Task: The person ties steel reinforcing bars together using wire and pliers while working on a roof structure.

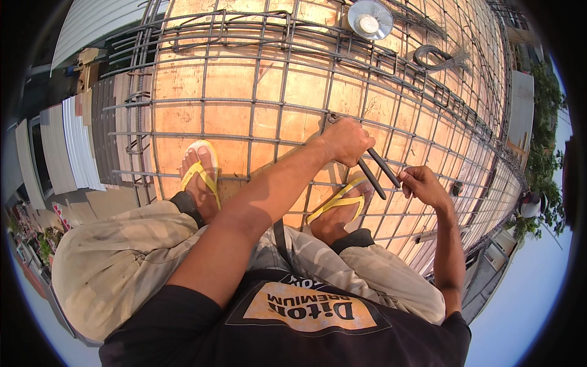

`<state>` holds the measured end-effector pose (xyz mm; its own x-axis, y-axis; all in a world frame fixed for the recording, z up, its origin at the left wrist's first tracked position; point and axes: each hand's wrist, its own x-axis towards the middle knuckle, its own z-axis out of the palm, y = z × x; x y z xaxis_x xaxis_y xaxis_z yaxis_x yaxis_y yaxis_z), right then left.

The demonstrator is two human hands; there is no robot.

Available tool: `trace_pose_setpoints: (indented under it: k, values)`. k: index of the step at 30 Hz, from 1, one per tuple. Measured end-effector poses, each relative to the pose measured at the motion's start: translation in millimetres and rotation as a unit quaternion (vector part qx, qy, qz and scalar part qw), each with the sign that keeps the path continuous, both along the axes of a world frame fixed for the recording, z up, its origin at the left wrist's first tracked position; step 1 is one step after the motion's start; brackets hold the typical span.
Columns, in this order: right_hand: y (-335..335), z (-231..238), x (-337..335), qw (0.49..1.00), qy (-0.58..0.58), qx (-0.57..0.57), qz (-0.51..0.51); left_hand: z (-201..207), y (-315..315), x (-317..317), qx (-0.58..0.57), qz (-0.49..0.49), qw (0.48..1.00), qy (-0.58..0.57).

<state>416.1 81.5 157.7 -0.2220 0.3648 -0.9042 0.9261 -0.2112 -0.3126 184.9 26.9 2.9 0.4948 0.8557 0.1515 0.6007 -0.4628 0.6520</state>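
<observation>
My left hand (pixel 348 142) is closed around a pair of pincers (pixel 374 178) near their head. Their two dark handles stick out toward my right hand, spread slightly apart, and the jaws are close to a crossing in the rebar mesh (pixel 280 122). My right hand (pixel 425 186) is beside the handle ends, with thumb and fingers pinched together. Whatever is in that pinch, if anything, is too small to make out.
Under the mesh lie plywood boards (pixel 202 116), where my feet stand in yellow flip-flops (pixel 211 174). Farther off are a bundled rebar cage (pixel 244 40), a round metal bowl (pixel 370 19) and a coil of tie wire (pixel 434 58). Corrugated roofs (pixel 85 147) lie beyond the left edge.
</observation>
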Motion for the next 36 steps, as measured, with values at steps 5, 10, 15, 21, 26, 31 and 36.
trace_pose_setpoints:
  k: [5,10,15,21,26,31,36]
  values:
    - [-13,20,-53,0.917,-0.014,0.301,0.262,13,10,1,-0.115,-0.024,0.992,0.040]
    - [-42,-19,-68,0.849,-0.030,0.401,0.342,16,20,5,-0.152,-0.025,0.987,0.035]
    - [-41,-49,-53,0.883,-0.061,0.359,0.296,18,22,4,-0.173,-0.051,0.983,0.041]
    - [-47,-52,-54,0.955,-0.011,0.223,0.197,-3,-5,6,-0.064,0.038,0.997,-0.006]
    - [-55,-58,-42,0.987,0.075,-0.080,-0.115,-14,-37,-6,0.076,0.086,0.992,-0.060]
    - [-51,-62,-40,0.869,0.145,-0.335,-0.335,-24,-49,3,0.123,0.136,0.979,-0.088]
    - [-35,-53,-49,0.975,0.089,-0.178,-0.093,-26,-50,8,0.161,0.189,0.966,-0.066]
